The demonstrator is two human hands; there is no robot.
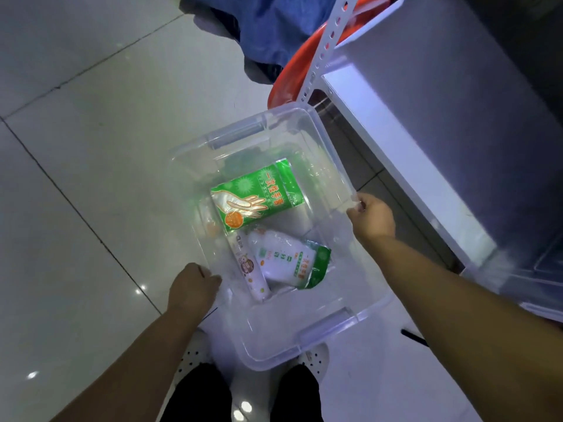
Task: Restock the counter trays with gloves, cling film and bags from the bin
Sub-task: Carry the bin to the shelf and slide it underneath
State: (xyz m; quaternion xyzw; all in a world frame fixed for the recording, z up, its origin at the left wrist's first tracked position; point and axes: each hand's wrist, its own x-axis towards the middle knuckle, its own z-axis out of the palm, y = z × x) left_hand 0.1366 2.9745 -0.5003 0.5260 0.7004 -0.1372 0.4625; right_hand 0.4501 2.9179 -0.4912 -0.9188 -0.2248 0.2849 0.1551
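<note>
Bin point(323, 130), clear plastic, sits over the tiled floor point(76, 184), its near end covering the toes of white shoes point(191, 359). The left hand point(192, 289) grips the left rim, fingers point(213, 279) curled over the edge. The right hand point(372, 220) holds the right rim, fingers point(357, 206) pinching it. On the bin's bottom lie a green glove pack point(259, 197) at the far end and, nearer, a film roll point(253, 271) touching a bag pack point(289, 263) on its right. A white shelf point(426, 123) stands just right of the bin, with a red basin point(291, 79) beyond.
</note>
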